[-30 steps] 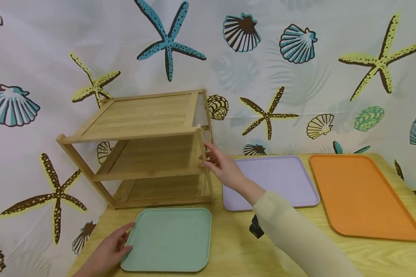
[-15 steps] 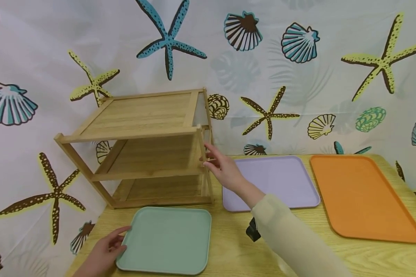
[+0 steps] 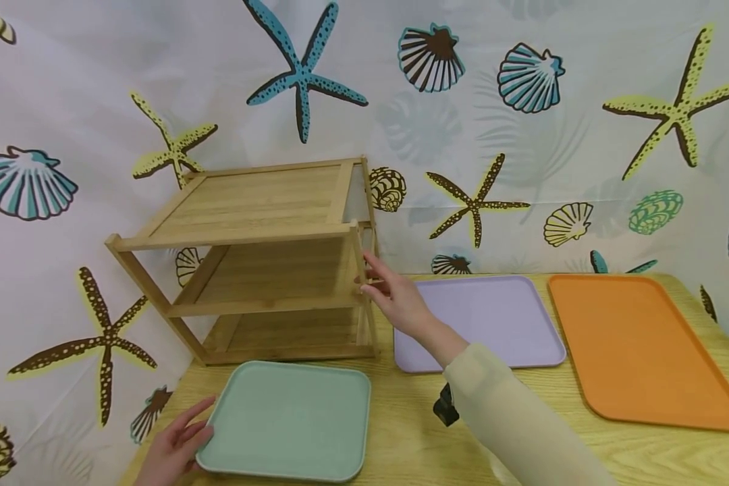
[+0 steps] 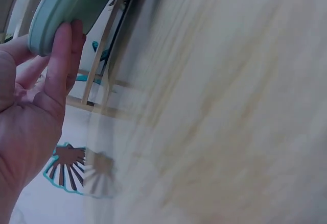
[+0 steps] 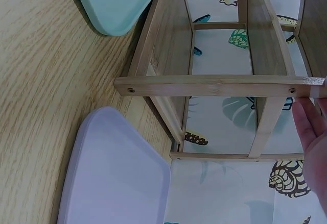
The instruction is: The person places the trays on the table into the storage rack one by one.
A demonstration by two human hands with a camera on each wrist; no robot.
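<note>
A pale green tray (image 3: 288, 418) is raised at its left side, in front of a three-tier wooden rack (image 3: 261, 239). My left hand (image 3: 173, 442) grips the tray's left edge. In the left wrist view, the fingers (image 4: 60, 63) lie beneath the tray's rim (image 4: 46, 27) and the thumb is mostly hidden behind it. My right hand (image 3: 397, 300) holds the rack's front right upright, near the middle shelf. Seen from the right wrist, the fingers (image 5: 306, 124) bend around that upright (image 5: 214, 86), partly cut off at the frame's edge.
A lavender tray (image 3: 480, 324) lies right of the rack, partly behind my right forearm. Farther right lies a larger orange tray (image 3: 638, 344). All rest on a wood-grain table (image 3: 413, 432). A cloth with starfish and shells (image 3: 522, 148) hangs behind.
My left hand has drawn the green tray's left side toward the lower left, and that side now sits higher. The right hand has stayed on the rack.
</note>
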